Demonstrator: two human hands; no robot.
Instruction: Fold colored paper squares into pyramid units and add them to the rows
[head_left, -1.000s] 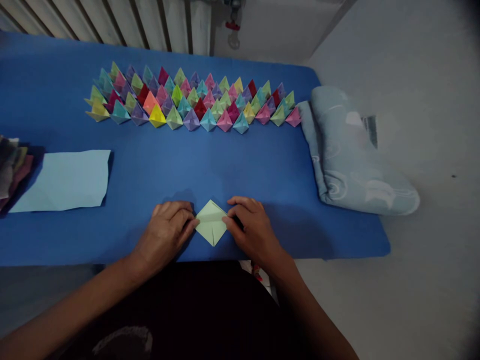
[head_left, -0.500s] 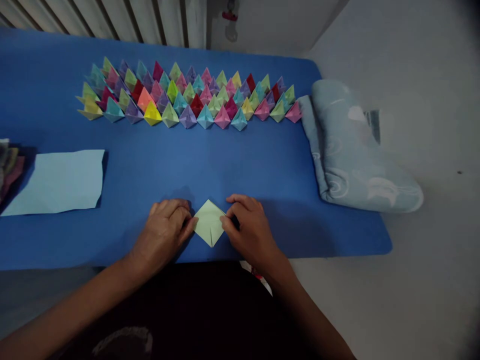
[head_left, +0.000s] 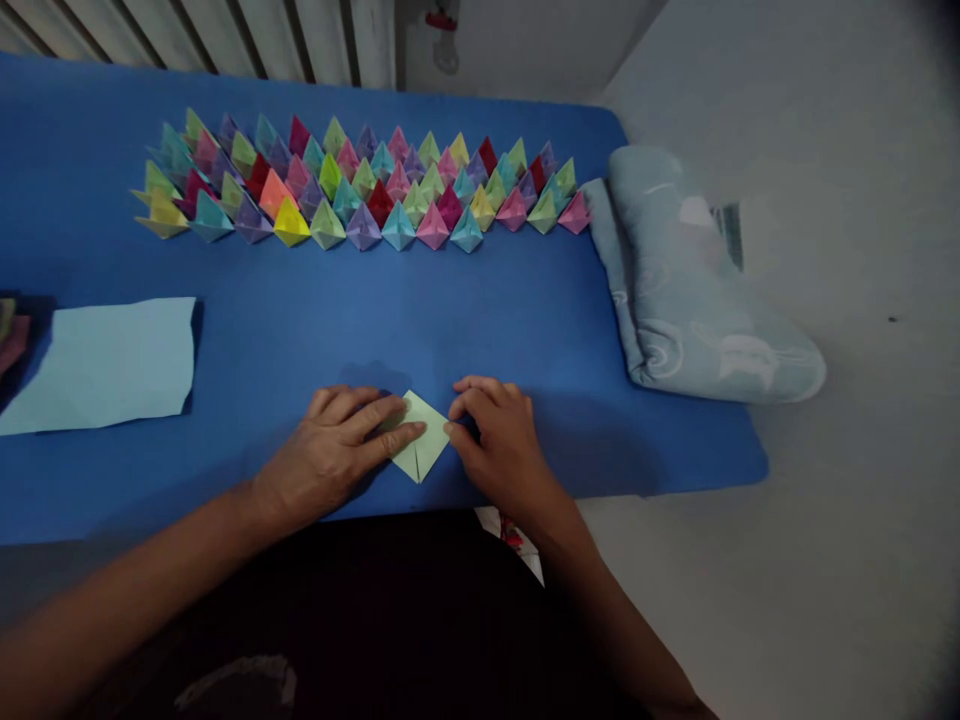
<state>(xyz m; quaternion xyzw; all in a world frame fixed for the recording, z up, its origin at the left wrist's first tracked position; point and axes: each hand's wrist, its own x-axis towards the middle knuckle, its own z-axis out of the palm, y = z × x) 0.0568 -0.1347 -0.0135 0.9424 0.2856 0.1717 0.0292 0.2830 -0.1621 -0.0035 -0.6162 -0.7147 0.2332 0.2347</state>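
A pale green sheet of origami paper, folded into a small diamond, lies flat on the blue surface in front of me. A short slit runs up from its bottom corner. Over its left part rests my left hand, thumb and fingers stretched out and pressing on the paper. My right hand has its fingers curled and pinches the right corner between thumb and forefinger. The paper's left corner is hidden beneath my left hand.
Rows of folded paper pieces in many colours stand along the far side of the blue table. A light blue sheet lies at left, beside coloured papers. A folded grey-blue blanket sits at right against the wall.
My left hand has slid from the diamond's left edge onto its face, its fingers straightening. My right hand stays at the right corner. The whole view has shifted slightly.
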